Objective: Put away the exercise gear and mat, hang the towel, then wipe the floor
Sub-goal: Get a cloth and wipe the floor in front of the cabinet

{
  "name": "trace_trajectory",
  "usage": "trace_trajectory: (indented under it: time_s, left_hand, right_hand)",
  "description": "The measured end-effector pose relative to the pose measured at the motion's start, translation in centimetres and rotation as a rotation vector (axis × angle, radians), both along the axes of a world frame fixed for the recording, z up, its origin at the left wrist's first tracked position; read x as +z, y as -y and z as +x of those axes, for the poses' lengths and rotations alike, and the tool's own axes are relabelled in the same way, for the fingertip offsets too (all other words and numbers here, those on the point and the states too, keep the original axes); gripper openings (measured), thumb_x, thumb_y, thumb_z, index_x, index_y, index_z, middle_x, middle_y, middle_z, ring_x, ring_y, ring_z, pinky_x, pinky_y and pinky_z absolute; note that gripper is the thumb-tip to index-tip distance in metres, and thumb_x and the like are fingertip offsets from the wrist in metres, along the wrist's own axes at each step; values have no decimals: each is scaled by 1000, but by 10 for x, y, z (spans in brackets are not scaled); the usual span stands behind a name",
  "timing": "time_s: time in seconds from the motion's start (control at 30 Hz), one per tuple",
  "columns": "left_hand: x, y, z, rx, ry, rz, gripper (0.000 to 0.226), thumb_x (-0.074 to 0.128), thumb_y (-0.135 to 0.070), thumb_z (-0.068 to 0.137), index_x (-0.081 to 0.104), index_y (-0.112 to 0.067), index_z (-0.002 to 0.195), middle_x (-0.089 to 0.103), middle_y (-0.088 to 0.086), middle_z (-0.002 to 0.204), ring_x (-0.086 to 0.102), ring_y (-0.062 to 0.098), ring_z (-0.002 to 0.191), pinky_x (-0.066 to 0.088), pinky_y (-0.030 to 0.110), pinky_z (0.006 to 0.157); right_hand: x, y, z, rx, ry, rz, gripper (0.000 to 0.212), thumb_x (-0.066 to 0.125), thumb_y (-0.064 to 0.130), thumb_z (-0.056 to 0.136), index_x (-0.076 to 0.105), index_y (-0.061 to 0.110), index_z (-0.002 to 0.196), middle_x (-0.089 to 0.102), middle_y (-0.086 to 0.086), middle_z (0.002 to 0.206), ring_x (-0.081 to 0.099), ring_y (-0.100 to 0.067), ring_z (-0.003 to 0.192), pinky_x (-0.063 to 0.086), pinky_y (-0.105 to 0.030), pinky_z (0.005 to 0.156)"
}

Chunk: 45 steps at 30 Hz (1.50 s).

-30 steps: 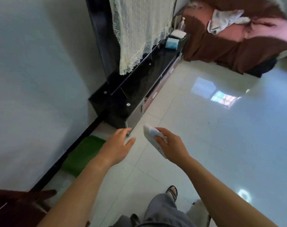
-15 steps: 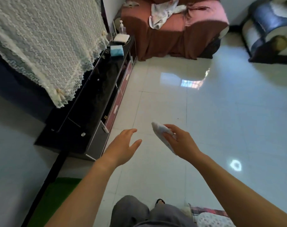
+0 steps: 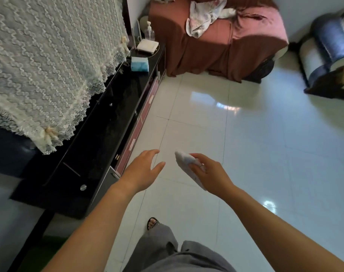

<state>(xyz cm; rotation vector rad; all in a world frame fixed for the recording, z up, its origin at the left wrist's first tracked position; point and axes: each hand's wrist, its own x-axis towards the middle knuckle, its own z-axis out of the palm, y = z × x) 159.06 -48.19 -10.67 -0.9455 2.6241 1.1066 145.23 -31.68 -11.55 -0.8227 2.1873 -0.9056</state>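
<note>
**Cloth in hand, floor waiting: looks like wipe time**

Standing here watching. The right hand (image 3: 214, 174) has its fingers curled round a small white cloth (image 3: 184, 160), soft and a bit limp, folded into a flattish pad. Its long axis runs on a diagonal, from the far tip pointing ahead and toward the other hand, back under the palm toward the wrist. The left hand (image 3: 142, 170) is just beside it, not touching. It holds nothing, and its fingers are loose and spread.

What matters is that the floor (image 3: 265, 154) is well below both hands, straight down and out ahead of them. It's big glossy white tiles with thin grout lines, shiny enough to mirror the window. So my guess is the wiping step is up, and the right hand is obviously the one to do it (the person would have to crouch first, since they're standing).

Off to the left hand's side there's a long black glossy cabinet (image 3: 108, 130) with a lace cover (image 3: 49, 65) hanging above it. Far ahead of the right hand there's a sofa (image 3: 245, 46) in a reddish-brown throw, with some crumpled fabric (image 3: 204, 16) on it. I can't tell if that's the towel.
</note>
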Motion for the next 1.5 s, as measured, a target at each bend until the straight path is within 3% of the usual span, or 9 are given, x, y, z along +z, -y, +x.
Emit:
trace_trajectory:
  time_s: [0.17, 0.37, 0.7, 0.8, 0.9, 1.07, 1.23, 1.4, 1.5]
  left_hand:
    - [1, 47, -60, -31, 53, -26, 54, 42, -45, 94, 29, -24, 143, 30, -5, 150, 32, 15, 136, 30, 34, 109]
    - [-6, 64, -130, 7, 88, -28, 54, 42, -45, 94, 29, -25, 143, 30, -5, 150, 30, 15, 137, 30, 33, 108]
    - [-15, 58, -272, 363, 102, 10, 51, 43, -42, 95, 33, -24, 141, 33, -2, 148, 38, 18, 131, 35, 34, 104]
    - [-15, 59, -296, 447, 102, 19, 50, 43, -41, 95, 33, -23, 140, 33, -1, 147, 39, 19, 130, 36, 35, 103]
    - [-19, 68, -307, 507, 111, 47, 50, 44, -40, 95, 34, -22, 140, 34, 1, 147, 39, 19, 130, 36, 34, 104]
    - [-31, 101, -333, 533, 127, 53, 51, 42, -40, 95, 32, -22, 141, 31, 0, 149, 35, 19, 133, 35, 35, 104]
    - [-33, 133, -360, 546, 141, 53, 51, 42, -41, 95, 31, -22, 142, 31, 0, 150, 36, 19, 133, 37, 35, 103]
    - [-35, 162, -381, 636, 162, 44, 54, 41, -42, 95, 26, -24, 144, 30, -1, 151, 36, 20, 134, 38, 35, 102]
    - [-42, 180, -400, 715, 155, 23, 53, 42, -42, 95, 26, -24, 143, 33, -2, 149, 36, 20, 134, 37, 34, 102]
  right_hand:
    - [-2, 47, -55, -2, 23, -23, 24, 46, 35, 96, 56, 37, 118, 66, 7, 102, 66, -21, 89, 55, -33, 74]
    - [-14, 73, -130, 61, 49, -16, 27, 46, 35, 96, 56, 32, 121, 64, 10, 99, 62, -13, 87, 52, -26, 71]
    - [-26, 120, -308, 361, 72, 0, 27, 46, 31, 97, 56, 27, 122, 62, 8, 104, 58, -14, 93, 46, -20, 73]
    - [-28, 138, -340, 452, 86, 25, 27, 47, 34, 96, 57, 27, 120, 62, 8, 102, 58, -12, 89, 48, -21, 71]
    - [-37, 154, -357, 515, 83, 43, 26, 47, 34, 96, 57, 28, 119, 59, 13, 98, 56, -5, 82, 44, -13, 66]
    - [-51, 194, -379, 553, 81, 70, 27, 47, 33, 96, 56, 26, 120, 60, 7, 97, 58, -14, 84, 49, -25, 66]
    - [-48, 228, -407, 571, 81, 70, 28, 45, 34, 97, 56, 26, 121, 60, 7, 99, 56, -13, 84, 52, -29, 71]
    - [-45, 262, -438, 646, 107, 73, 27, 46, 32, 97, 57, 27, 120, 61, 9, 97, 55, -7, 79, 42, -6, 58]
    - [-51, 296, -461, 722, 122, 91, 26, 47, 30, 96, 58, 27, 120, 62, 8, 98, 56, -6, 81, 42, -5, 59]
